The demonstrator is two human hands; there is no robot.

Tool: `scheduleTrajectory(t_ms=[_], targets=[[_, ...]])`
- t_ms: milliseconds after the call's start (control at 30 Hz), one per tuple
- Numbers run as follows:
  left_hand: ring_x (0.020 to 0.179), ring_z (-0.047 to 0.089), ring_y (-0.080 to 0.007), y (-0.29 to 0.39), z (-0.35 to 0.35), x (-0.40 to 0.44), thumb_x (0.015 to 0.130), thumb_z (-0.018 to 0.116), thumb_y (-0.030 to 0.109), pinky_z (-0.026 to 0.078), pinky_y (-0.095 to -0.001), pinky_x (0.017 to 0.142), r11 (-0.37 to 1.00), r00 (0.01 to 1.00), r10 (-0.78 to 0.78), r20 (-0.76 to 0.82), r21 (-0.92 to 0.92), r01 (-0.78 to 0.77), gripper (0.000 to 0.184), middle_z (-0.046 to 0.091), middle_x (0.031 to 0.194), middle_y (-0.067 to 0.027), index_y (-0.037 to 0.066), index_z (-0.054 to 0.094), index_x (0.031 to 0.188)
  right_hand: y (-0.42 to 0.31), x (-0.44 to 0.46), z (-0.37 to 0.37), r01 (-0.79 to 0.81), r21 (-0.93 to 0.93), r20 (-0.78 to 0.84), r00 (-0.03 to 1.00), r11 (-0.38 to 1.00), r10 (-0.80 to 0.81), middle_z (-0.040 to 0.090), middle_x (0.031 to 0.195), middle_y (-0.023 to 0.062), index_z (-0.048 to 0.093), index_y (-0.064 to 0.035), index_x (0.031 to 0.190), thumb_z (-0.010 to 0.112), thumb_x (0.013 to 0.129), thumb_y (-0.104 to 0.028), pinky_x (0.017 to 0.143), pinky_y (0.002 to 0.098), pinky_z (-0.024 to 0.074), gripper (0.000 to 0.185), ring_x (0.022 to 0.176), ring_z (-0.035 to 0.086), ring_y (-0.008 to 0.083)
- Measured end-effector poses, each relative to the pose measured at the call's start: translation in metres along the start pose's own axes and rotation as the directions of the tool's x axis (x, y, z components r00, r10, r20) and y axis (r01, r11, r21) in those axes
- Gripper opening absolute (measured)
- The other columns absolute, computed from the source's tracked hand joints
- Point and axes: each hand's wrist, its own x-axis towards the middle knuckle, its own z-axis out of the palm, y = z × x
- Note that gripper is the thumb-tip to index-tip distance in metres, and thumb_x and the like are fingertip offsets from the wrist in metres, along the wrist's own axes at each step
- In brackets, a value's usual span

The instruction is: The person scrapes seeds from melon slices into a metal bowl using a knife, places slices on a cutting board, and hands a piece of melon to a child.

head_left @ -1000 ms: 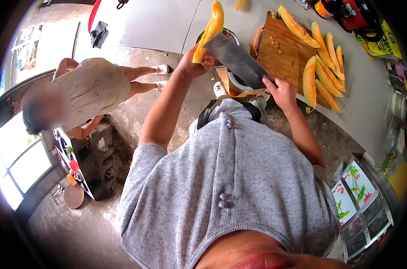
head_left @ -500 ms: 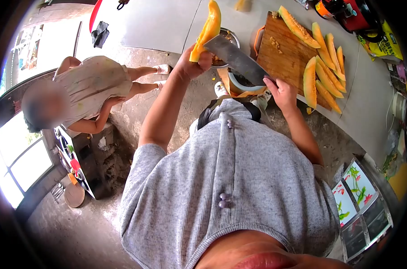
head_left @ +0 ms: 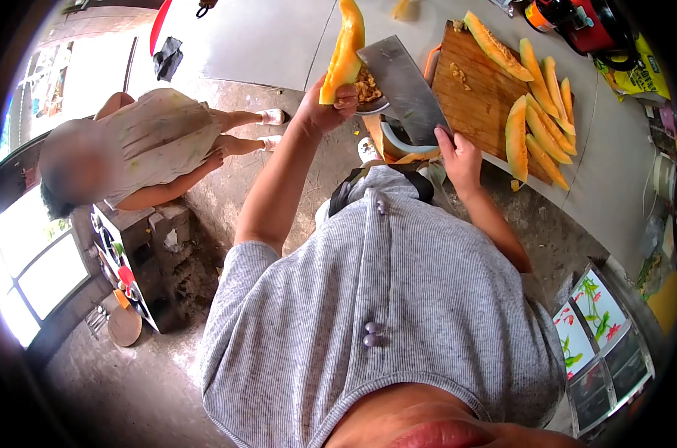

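Note:
My left hand (head_left: 328, 106) grips the lower end of a long orange melon slice (head_left: 347, 56), which points up and away from me. The handle of a cleaver (head_left: 407, 89) is in my right hand (head_left: 460, 157), its broad blade tilted toward the slice with a small gap between them. Below the blade and slice is a metal bowl (head_left: 376, 107) with melon seeds and pulp (head_left: 367, 86), partly hidden by the cleaver. To the right, several cut melon slices (head_left: 516, 138) lie on and over the edge of a wooden cutting board (head_left: 458, 104).
The board rests on a grey tiled counter (head_left: 264, 45). A bucket-like container (head_left: 398, 138) stands beneath the bowl. Another person (head_left: 159, 142) stands at the left. A red pot (head_left: 596, 30) and a yellow bag (head_left: 641, 75) sit at the far right. Black plastic (head_left: 168, 58) lies on the counter's left.
The cleaver has turned to show more of its flat blade and has moved off the slice, uncovering pulp in the bowl. The person at the left has shifted an arm.

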Motion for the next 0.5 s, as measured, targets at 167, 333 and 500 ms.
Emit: scheduleTrajectory(t_ms=[167,333,500], targets=[[0.045,0.036,-0.0104,0.0,0.006,-0.003,0.091,0.04,0.027,0.031,-0.0231,0.044,0.999,0.989,0.037,-0.146,-0.019,-0.04,0.02,0.04,0.059,0.0004,0.01,0.05,0.088,-0.013,-0.001,0.005,-0.107,-0.054,0.104,0.988,0.993,0.112,0.054,0.061,0.0188,0.052,-0.0004,0.061,0.064,0.083,-0.032,0.05,0.0386,0.0419,0.04,0.056,0.054,0.0358],[0.045,0.034,-0.0102,0.002,-0.001,-0.015,0.091,0.039,0.029,0.028,-0.0229,0.043,0.998,0.988,0.057,-0.145,0.034,-0.052,0.02,0.038,0.057,0.0006,0.012,0.049,0.085,0.005,-0.009,0.016,-0.294,-0.084,0.179,0.935,0.952,0.305,0.055,0.061,0.0195,0.053,-0.0004,0.063,0.059,0.085,-0.037,0.05,0.0415,0.0418,0.043,0.058,0.055,0.0381],[0.045,0.033,-0.0102,0.0,-0.002,-0.022,0.092,0.039,0.029,0.027,-0.0232,0.043,0.997,0.982,0.072,-0.176,0.02,-0.07,0.021,0.038,0.057,0.0005,0.012,0.048,0.084,-0.015,-0.001,-0.006,-0.234,-0.206,0.255,0.924,0.95,0.283,0.057,0.063,0.0187,0.057,-0.002,0.07,0.055,0.086,-0.041,0.053,0.0441,0.0432,0.042,0.061,0.057,0.0386]])
